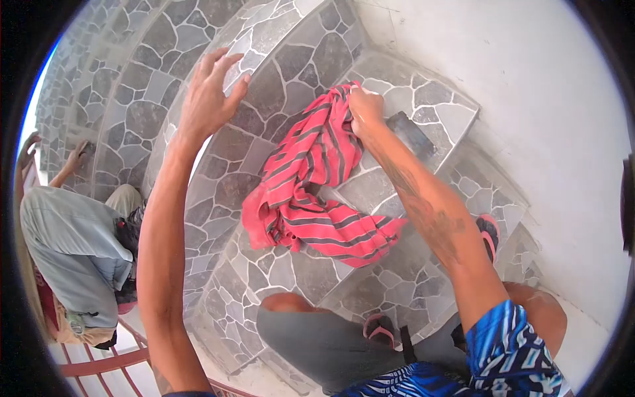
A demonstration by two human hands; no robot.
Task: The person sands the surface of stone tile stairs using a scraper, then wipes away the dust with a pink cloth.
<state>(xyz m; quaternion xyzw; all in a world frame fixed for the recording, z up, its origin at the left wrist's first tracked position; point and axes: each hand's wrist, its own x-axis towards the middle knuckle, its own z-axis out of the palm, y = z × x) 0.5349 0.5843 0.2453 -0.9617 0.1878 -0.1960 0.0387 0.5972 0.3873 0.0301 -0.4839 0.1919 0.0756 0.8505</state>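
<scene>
A left arm (162, 245) stretches from near to far at left, the left hand (210, 99) loosely spread, thumb apart. From near right, a tattooed right arm (430, 215) slants toward far centre, the right hand (368, 111) clenched.

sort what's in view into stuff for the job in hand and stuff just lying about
Seems part of the job:
striped cloth, gripped by the right hand
stone-patterned steps, under the cloth

Seems just there:
dark flat piece, on the steps near the right hand; its use is unclear
red railing, lower left
</scene>
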